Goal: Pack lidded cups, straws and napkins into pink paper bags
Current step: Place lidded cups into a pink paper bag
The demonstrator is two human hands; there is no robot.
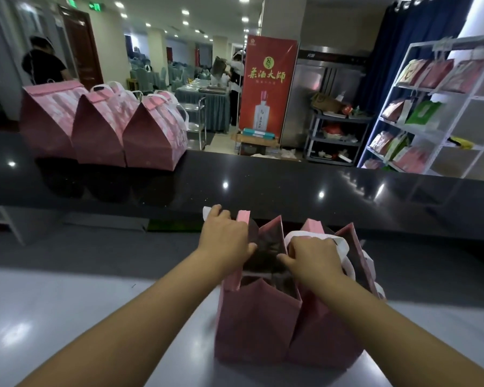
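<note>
A pink paper bag [257, 325] stands open-topped on the pale lower counter in front of me. My left hand [224, 236] grips the bag's left top edge, with a bit of white handle showing behind the knuckles. My right hand [313, 255] grips the right top edge together with the white handles [344, 247]. The bag's mouth between the hands is dark, and I cannot make out what lies inside. No cups, straws or napkins show.
Three closed pink bags [101, 129] with white handles stand in a row at the far left of the glossy black upper counter [291, 180]. A white shelf rack [430, 113] with packaged goods stands at the right. A red banner and people are beyond the counter.
</note>
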